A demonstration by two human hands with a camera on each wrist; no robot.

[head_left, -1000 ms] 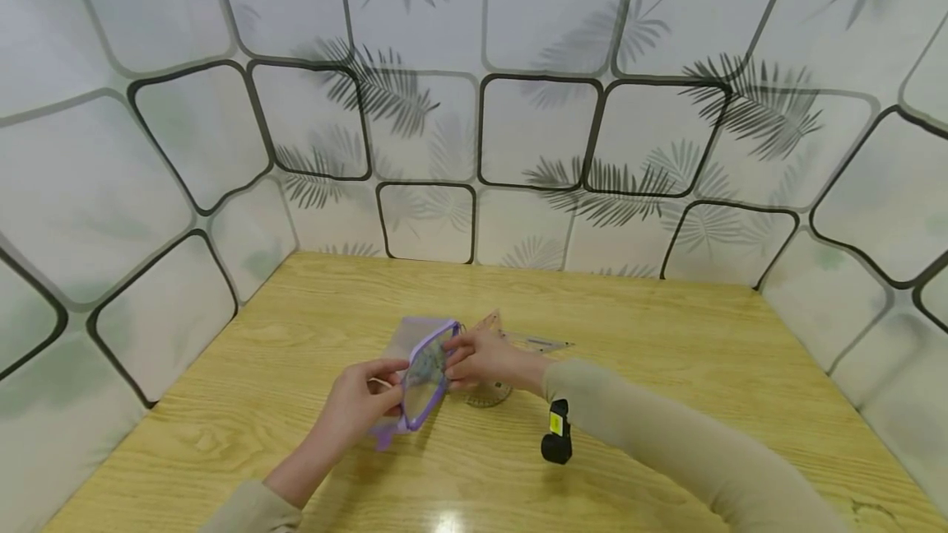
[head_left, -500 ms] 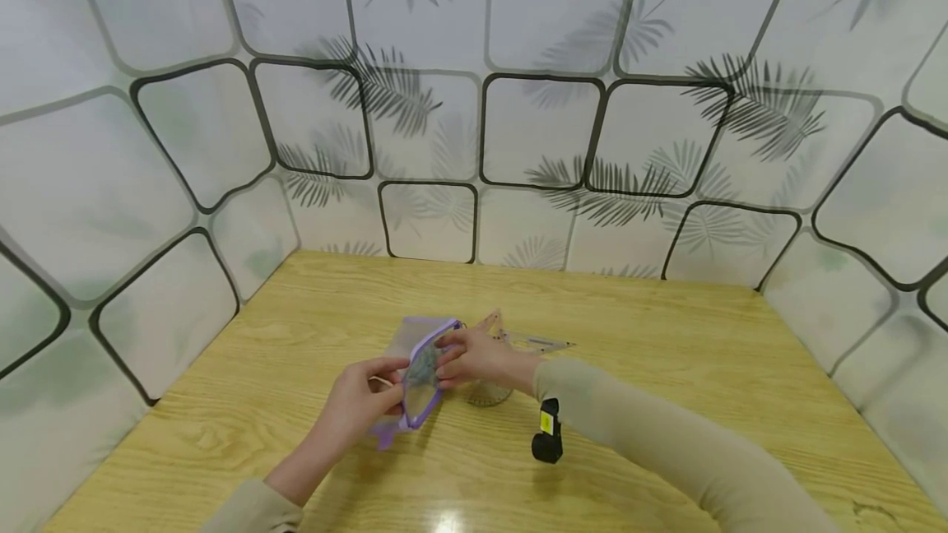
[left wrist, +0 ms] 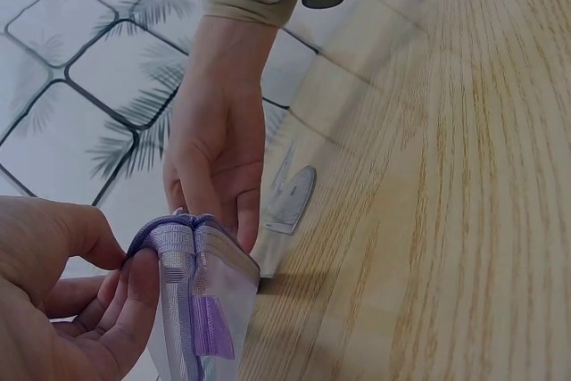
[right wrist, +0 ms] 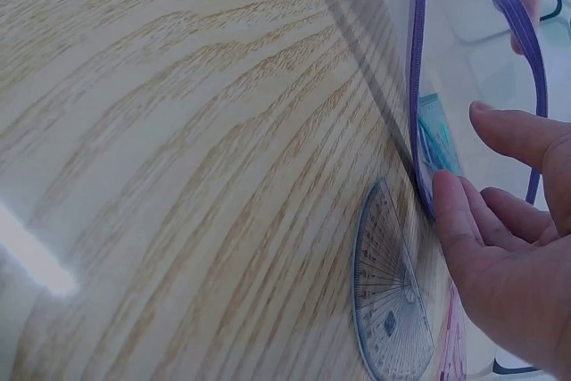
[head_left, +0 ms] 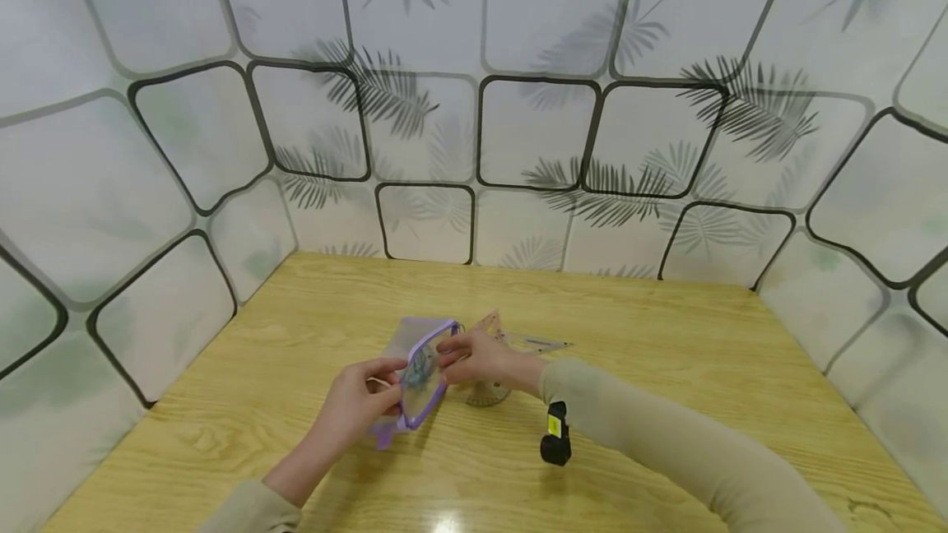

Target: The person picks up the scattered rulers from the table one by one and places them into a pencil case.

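Note:
My left hand (head_left: 354,397) pinches the near side of a see-through zip pouch (head_left: 415,336) with purple edging, its mouth held wide apart. In the left wrist view a purple tab (left wrist: 212,327) hangs at the end of the zipper. My right hand (head_left: 480,359) is at the mouth's far side, thumb and fingers apart, fingertips right at the rim. Nothing shows between them in the right wrist view. A teal, see-through flat item (right wrist: 437,131) lies inside the pouch; its kind is unclear.
Beside the pouch, partly under my right hand, lies a clear half-round protractor (right wrist: 388,287). Behind that hand are a pinkish set square (head_left: 490,322) and a clear set square (head_left: 544,345). All rest on the wooden table (head_left: 666,368), with patterned curtains (head_left: 533,130) around it.
My right hand has dipped into the pouch's mouth and drawn back slightly. The teal item, at its fingertips before, now sits deeper in the pouch, apart from them. My left hand stays put.

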